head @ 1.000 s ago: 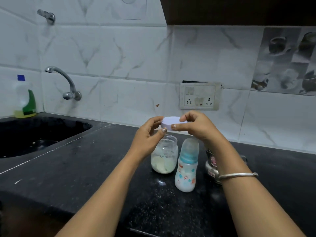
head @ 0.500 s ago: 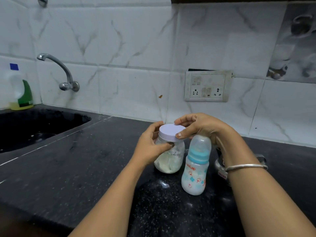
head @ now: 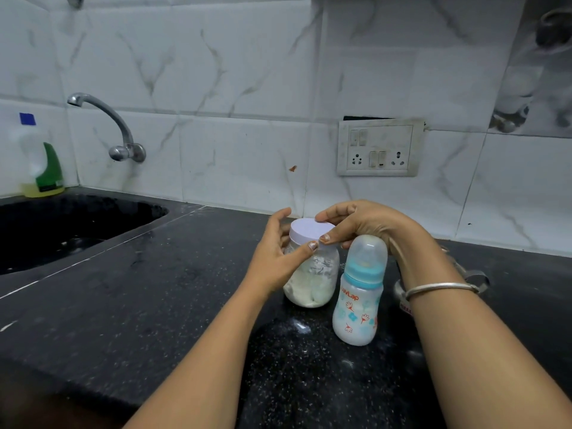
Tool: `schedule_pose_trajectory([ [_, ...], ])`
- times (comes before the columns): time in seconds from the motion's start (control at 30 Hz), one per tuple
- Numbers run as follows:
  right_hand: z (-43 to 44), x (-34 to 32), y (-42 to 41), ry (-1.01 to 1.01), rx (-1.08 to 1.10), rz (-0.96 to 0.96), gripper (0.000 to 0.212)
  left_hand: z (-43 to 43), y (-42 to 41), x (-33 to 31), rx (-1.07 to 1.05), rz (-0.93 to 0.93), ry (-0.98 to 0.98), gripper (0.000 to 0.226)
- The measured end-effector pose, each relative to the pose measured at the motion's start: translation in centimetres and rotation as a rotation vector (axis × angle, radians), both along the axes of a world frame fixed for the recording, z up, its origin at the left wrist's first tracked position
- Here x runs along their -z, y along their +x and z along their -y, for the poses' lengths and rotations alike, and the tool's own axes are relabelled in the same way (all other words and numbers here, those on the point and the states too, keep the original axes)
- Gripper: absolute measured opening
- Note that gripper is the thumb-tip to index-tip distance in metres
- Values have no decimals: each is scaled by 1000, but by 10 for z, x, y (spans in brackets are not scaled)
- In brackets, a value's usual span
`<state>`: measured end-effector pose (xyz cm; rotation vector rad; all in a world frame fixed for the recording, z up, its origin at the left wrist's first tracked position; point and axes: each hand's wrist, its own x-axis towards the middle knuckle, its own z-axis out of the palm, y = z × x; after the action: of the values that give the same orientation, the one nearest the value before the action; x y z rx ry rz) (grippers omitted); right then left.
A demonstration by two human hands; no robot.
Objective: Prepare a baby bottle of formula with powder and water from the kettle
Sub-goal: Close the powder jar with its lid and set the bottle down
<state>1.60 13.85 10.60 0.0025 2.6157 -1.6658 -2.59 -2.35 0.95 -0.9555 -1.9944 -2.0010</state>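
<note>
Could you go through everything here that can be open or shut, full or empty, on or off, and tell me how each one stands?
Jar: upright, lid on, about a third full of white powder.
Lid: on the jar, right hand gripping it.
Left hand: holding the jar's side.
Baby bottle: upright, capped; fill not clear.
Tap: no water running.
Soap bottle: closed, nearly empty.
Socket switches: cannot tell.

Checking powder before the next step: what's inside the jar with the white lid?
Through the jar's clear wall, off-white powder fills the lower part, with residue clinging above. The white lid and the left hand hide the top and left side, so the exact level is unclear.
</note>
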Motion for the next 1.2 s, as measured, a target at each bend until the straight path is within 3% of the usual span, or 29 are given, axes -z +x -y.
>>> schedule_pose_trajectory([
  [0.13,-3,7,0,-108,-42,22,37,0,-3,4,-9,-2,-17,52],
  [0.3,-8,22,2,-121,-70,-8,47,-3,-1,9,-11,35,8,75],
  [0.4,-10,33,4,-85,-128,-15,39,-5,2,10,-29,44,-32,85],
  [0.53,-10,41,6,-88,-179,-59,45,-6,5,10,12,70,8,74],
  [0.77,-17,52,0,-196,-244,-83,47,-5,2,13,54,103,23,88],
  [0.9,-20,56,-8,-206,-196,-83,45,-6,-2,15,43,113,33,66],
  [1.03,-22,60,-15,-207,-185,-70,72,-6,1,14,89,165,92,59],
  [1.2,-24,62,-16,-212,-228,-92,62,-9,1,16,69,158,64,77],
])
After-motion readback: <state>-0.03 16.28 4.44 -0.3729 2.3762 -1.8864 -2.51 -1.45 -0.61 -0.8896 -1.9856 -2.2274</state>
